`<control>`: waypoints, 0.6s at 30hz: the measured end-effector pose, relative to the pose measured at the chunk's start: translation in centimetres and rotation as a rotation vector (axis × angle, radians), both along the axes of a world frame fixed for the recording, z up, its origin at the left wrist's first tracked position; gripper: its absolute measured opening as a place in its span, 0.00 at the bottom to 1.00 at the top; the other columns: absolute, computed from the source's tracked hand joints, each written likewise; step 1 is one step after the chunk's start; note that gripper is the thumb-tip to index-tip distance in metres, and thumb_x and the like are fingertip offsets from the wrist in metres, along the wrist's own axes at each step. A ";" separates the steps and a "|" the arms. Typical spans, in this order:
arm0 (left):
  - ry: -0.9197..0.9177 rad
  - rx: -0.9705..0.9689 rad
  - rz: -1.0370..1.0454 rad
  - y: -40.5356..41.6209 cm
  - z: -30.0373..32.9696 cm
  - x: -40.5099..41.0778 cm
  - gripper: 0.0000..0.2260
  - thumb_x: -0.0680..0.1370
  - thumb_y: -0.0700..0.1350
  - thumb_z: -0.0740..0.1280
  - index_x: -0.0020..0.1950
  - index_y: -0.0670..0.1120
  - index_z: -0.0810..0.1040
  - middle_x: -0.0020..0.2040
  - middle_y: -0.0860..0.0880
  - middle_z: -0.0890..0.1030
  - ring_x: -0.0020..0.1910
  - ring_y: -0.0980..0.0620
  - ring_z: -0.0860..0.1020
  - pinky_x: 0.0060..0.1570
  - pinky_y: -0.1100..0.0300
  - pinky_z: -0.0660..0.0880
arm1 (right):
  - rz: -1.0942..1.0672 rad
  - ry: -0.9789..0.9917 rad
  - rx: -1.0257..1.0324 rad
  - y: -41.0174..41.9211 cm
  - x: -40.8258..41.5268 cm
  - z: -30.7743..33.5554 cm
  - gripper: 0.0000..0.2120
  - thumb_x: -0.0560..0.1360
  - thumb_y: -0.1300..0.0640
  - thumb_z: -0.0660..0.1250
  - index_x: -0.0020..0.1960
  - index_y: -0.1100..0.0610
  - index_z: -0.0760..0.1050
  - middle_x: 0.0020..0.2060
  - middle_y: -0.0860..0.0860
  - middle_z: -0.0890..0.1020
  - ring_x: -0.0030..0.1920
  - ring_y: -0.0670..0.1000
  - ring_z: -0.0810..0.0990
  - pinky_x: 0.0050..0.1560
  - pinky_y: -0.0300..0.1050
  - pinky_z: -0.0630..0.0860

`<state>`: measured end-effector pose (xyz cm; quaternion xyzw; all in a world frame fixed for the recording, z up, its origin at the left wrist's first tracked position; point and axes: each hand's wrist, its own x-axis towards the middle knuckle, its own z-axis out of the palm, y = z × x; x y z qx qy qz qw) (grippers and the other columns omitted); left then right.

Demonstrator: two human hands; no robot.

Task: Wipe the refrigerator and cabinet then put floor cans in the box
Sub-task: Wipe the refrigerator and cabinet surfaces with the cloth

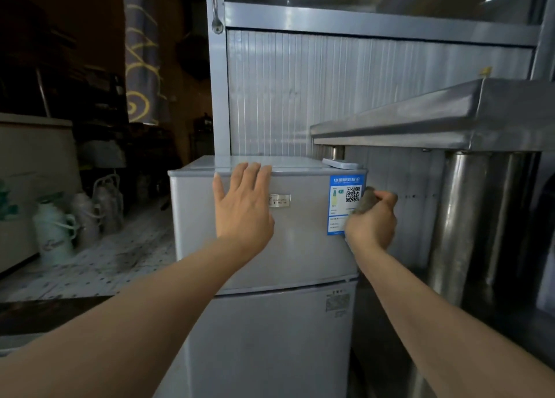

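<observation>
Straight ahead in the head view stands a small silver refrigerator (270, 247), upright, its long axis vertical, both doors facing the camera. Its upper door carries a small metal nameplate (279, 200), unreadable, and a blue energy label (342, 205) with a QR code and Chinese characters too small to read. The left hand (243, 208) lies flat on the upper door, fingers straight and pointing up. The right hand (372, 217) grips a grey-brown cloth (367, 200) against the label's right edge. Behind rises a metal cabinet (360, 91); a steel table (450, 121) stands to the right.
</observation>
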<state>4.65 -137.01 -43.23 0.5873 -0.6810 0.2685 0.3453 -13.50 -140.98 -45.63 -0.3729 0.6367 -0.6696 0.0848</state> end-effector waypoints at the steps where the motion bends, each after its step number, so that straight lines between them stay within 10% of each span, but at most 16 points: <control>1: -0.009 0.002 0.002 0.0 0.0 0.1 0.32 0.73 0.43 0.66 0.73 0.50 0.55 0.72 0.52 0.60 0.75 0.50 0.53 0.72 0.42 0.43 | -0.004 0.029 -0.006 0.0 0.1 0.7 0.08 0.79 0.57 0.60 0.57 0.55 0.65 0.54 0.58 0.80 0.51 0.61 0.79 0.45 0.53 0.77; 10: -0.025 0.087 -0.094 1.4 1.3 1.9 0.32 0.74 0.44 0.65 0.75 0.50 0.54 0.75 0.52 0.58 0.75 0.52 0.53 0.73 0.45 0.42 | 0.042 0.168 -0.154 2.4 1.6 2.0 0.22 0.74 0.68 0.63 0.65 0.55 0.66 0.60 0.57 0.76 0.57 0.58 0.76 0.54 0.52 0.75; 14: 0.065 0.078 -0.099 2.8 1.5 3.5 0.32 0.74 0.45 0.66 0.74 0.50 0.55 0.75 0.51 0.58 0.75 0.52 0.54 0.73 0.45 0.42 | 0.076 0.312 -0.307 4.6 4.1 3.3 0.22 0.72 0.71 0.64 0.63 0.58 0.70 0.60 0.55 0.75 0.51 0.44 0.71 0.50 0.23 0.61; 18: 0.124 0.069 -0.092 3.7 2.7 5.4 0.31 0.74 0.46 0.66 0.74 0.49 0.56 0.74 0.51 0.60 0.74 0.51 0.56 0.73 0.43 0.45 | 0.169 0.437 -0.280 5.5 5.7 6.0 0.22 0.72 0.72 0.64 0.64 0.58 0.73 0.64 0.56 0.70 0.60 0.52 0.72 0.51 0.17 0.52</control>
